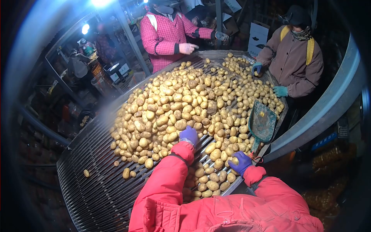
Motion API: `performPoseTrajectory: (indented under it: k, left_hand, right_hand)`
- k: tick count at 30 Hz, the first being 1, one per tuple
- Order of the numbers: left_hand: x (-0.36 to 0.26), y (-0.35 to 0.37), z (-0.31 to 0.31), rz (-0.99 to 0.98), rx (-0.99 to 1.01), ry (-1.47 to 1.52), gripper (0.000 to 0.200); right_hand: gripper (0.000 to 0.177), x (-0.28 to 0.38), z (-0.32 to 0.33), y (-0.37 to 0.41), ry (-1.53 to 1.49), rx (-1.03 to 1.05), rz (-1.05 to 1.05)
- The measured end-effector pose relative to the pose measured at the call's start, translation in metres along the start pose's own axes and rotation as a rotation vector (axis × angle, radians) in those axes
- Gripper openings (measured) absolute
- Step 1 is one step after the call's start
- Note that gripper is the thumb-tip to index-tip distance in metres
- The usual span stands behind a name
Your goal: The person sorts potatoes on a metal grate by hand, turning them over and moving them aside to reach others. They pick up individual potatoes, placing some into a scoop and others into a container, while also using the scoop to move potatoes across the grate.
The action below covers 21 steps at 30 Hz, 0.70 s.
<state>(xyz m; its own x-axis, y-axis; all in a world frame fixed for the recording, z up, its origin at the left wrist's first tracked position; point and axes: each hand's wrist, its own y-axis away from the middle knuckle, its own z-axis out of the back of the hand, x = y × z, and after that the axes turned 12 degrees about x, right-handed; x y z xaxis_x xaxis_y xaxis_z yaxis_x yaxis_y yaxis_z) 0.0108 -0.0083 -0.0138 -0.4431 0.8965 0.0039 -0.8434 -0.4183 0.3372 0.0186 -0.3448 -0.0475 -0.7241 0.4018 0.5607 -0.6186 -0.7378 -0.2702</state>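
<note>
Across the slatted table [98, 189], potatoes [187, 98] lie heaped, likely firm but bruisable; grasp each around its middle. Right hand [241, 163] curls round one potato [234, 161]; left hand [189, 135]: finger closure indeterminable.

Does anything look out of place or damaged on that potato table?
One oval yellow-brown potato lies alone on the dark metal slats at left, apart from the big yellow potato heap. The scuffed green scoop at right looks patchily worn.
</note>
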Motion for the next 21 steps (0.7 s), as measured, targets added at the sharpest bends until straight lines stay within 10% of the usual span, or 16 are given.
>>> performPoseTrajectory:
  k: [9,12,15,16,18,21]
  left_hand:
    - [0.002,0.064,0.034,-0.070,0.078,0.108,0.034]
    - [0.046,0.043,0.000,-0.201,-0.200,0.474,0.038]
    - [0.088,0.070,0.017,-0.129,-0.744,-0.397,0.017]
    - [0.119,0.075,0.019,-0.382,-0.887,-0.151,0.019]
    - [0.099,0.159,0.067,-0.273,-0.351,1.528,0.033]
    - [0.110,0.215,0.074,-0.186,-0.467,1.720,0.032]
  right_hand:
    - [0.039,-0.002,0.001,0.002,-0.031,0.064,-0.058]
    - [0.045,-0.015,-0.012,0.007,-0.020,0.121,-0.135]
    - [0.050,-0.018,-0.011,0.003,-0.029,0.193,-0.200]
    - [0.050,-0.010,-0.004,-0.001,0.002,0.224,-0.196]
    - [0.056,-0.007,0.004,-0.016,0.022,0.289,-0.166]
    - [0.066,0.022,0.041,-0.063,0.104,0.654,-0.263]
